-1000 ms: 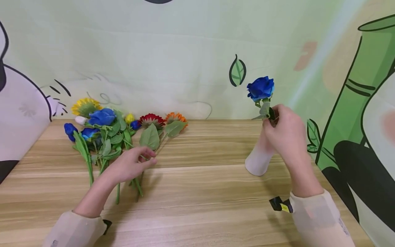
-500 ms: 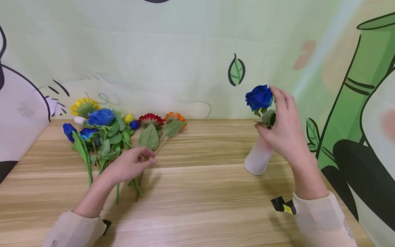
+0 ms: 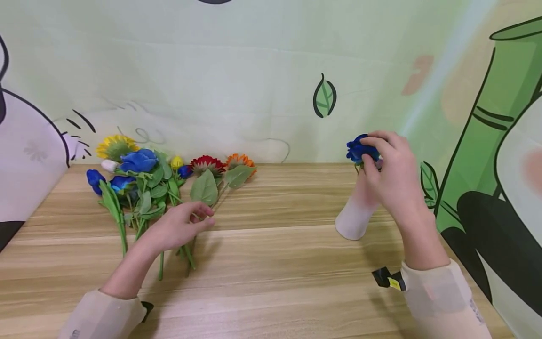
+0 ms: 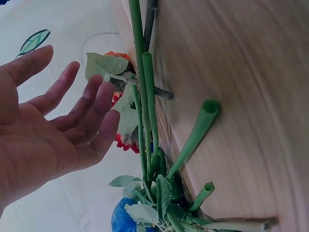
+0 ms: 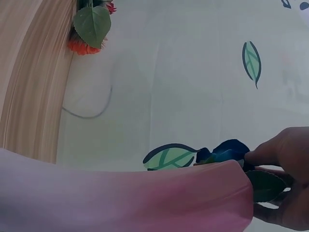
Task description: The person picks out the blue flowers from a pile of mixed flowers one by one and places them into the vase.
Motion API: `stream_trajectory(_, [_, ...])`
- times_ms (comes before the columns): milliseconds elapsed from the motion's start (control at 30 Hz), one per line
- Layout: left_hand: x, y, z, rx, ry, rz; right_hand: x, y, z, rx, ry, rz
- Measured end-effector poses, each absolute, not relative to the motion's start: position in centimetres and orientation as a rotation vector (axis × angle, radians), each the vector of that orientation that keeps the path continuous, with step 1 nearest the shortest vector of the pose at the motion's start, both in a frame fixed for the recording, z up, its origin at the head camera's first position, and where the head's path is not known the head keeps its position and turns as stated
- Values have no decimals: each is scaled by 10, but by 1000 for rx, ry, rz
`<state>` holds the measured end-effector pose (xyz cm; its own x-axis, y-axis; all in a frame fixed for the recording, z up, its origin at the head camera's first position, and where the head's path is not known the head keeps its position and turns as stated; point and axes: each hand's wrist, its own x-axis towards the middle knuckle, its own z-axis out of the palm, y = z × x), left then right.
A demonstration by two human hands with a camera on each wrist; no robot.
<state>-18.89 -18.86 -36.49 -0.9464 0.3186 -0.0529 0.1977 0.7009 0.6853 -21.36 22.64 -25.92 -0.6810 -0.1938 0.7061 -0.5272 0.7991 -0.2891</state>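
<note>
My right hand [image 3: 394, 176] holds the head of a blue rose [image 3: 360, 149] with thumb and fingers. The bloom sits low at the mouth of a vase [image 3: 353, 219], white below and pink above; its stem is hidden inside. The right wrist view shows a dark green leaf [image 5: 267, 186] at the vase's pink rim, under my fingers. My left hand [image 3: 179, 226] hovers over the stems of a flower pile, fingers loosely bent and holding nothing. In the left wrist view, green stems [image 4: 147, 106] pass just beyond its fingertips.
On the left of the wooden table [image 3: 271, 282] lie a yellow sunflower [image 3: 116, 147], another blue rose [image 3: 139, 160], blue tulips, a red flower [image 3: 207, 165] and an orange flower [image 3: 240, 161]. A printed cloth backdrop [image 3: 237, 94] stands behind the table.
My right hand has let go of the stem and moved up to the bloom. The blue rose has sunk down into the vase. My left hand has stayed in place.
</note>
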Motion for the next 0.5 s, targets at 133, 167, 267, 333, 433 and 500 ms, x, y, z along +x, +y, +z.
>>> stream_trajectory(133, [-189, -188, -365, 418, 2745, 1070, -213, 230, -258, 452, -2331, 617])
stream_trajectory(167, [-189, -188, -365, 417, 2745, 1070, -213, 230, -257, 428, -2337, 620])
stream_trajectory(267, [-189, -188, -365, 415, 2746, 1068, -212, 232, -257, 346, -2362, 615])
stream_trajectory(333, [-189, -188, -366, 416, 2746, 1068, -211, 234, -257, 286, -2381, 606])
stream_trajectory(433, [-189, -188, -366, 419, 2748, 1069, -210, 235, -257, 217, -2407, 586])
stream_trajectory(500, [-189, -188, -366, 420, 2749, 1069, -210, 235, -257, 182, -2415, 578])
